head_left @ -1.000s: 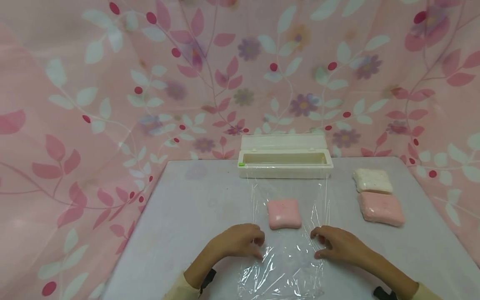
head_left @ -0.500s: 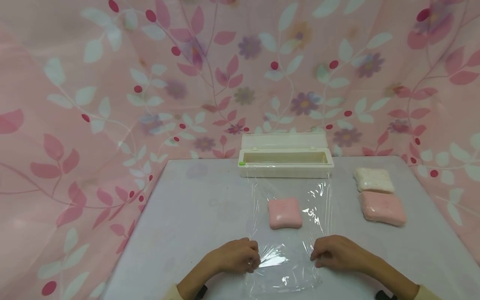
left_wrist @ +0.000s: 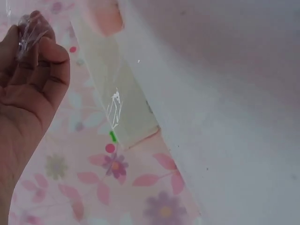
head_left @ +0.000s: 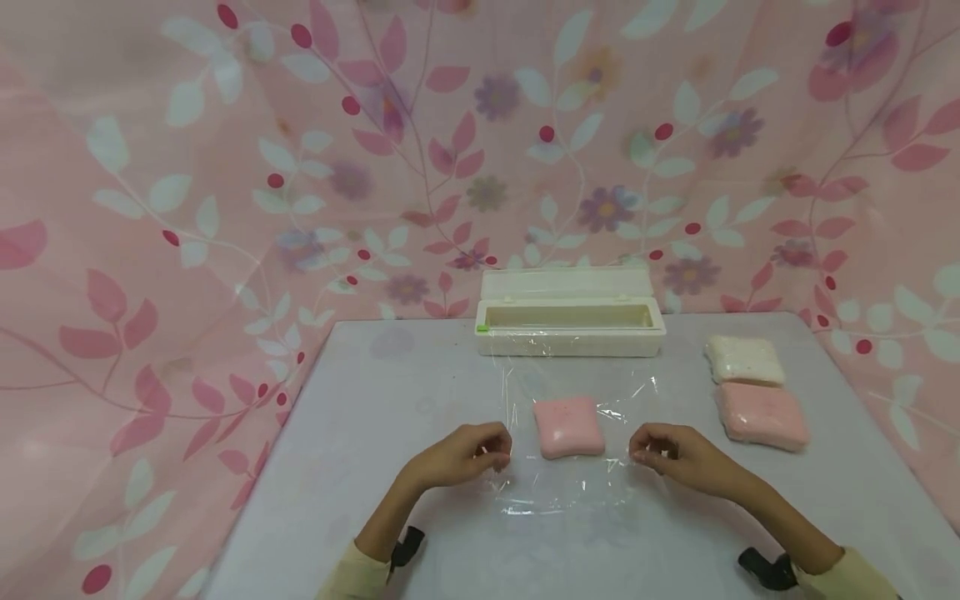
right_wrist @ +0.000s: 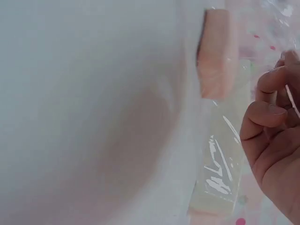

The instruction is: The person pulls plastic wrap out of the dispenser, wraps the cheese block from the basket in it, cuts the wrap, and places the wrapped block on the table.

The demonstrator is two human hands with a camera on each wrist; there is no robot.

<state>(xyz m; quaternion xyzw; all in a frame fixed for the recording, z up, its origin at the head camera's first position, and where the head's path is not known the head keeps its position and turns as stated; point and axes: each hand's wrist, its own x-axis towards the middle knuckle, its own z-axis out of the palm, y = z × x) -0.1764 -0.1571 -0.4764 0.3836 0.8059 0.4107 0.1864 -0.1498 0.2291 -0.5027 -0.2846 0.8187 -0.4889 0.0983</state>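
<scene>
A pink soap bar [head_left: 568, 427] lies on clear cling film [head_left: 551, 493] in the head view, in the middle of the table. To its left my left hand [head_left: 467, 455] pinches one side of the film. The film bunches between thumb and fingers in the left wrist view. On the opposite side my right hand [head_left: 678, 458] has its fingers curled on the other side of the film, seen also in the right wrist view beside the soap bar [right_wrist: 218, 54]. From the film's far end rises an off-white dispenser box [head_left: 570, 343] with its lid up.
At the right of the table [head_left: 375, 417] lie a white bar [head_left: 745, 361] and a pink bar [head_left: 763, 415], both in shiny wrap. A pink floral curtain [head_left: 420, 192] hangs behind the table. A small green piece [head_left: 482, 328] sits on the box's left front corner.
Both hands moved down to the film's near part and gripped its sides, then moved up and away toward the soap. The film's near end came with them. The soap stayed in place.
</scene>
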